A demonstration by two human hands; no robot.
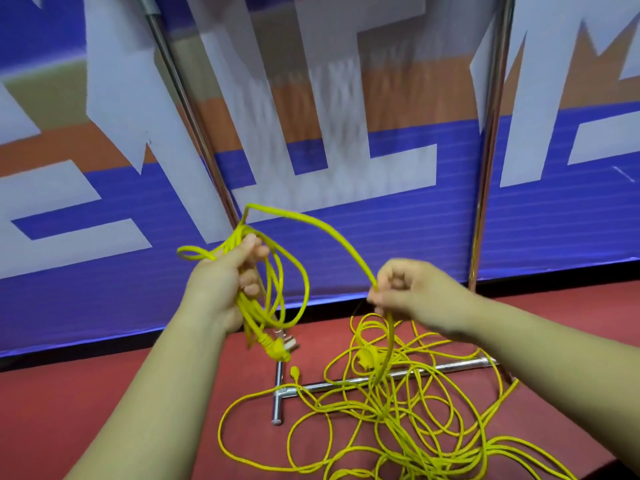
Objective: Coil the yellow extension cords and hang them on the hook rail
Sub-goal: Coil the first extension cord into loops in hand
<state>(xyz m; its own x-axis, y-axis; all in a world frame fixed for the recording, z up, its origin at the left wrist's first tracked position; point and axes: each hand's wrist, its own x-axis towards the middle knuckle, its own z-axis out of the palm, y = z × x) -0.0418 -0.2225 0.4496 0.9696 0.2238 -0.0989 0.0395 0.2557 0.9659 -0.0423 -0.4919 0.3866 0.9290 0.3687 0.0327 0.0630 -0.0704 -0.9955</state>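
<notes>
yellow cord partly coiled, held up; rest tangled on floor

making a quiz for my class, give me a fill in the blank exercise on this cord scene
1. The left hand grips a coil of ____ cord.
2. The right hand pinches a strand that arcs over to the ____ hand.
3. At the coil's lower end dangles a ____ with metal prongs.
4. The tangle lies on the floor, which is ____.

Missing words: yellow; left; plug; red
</notes>
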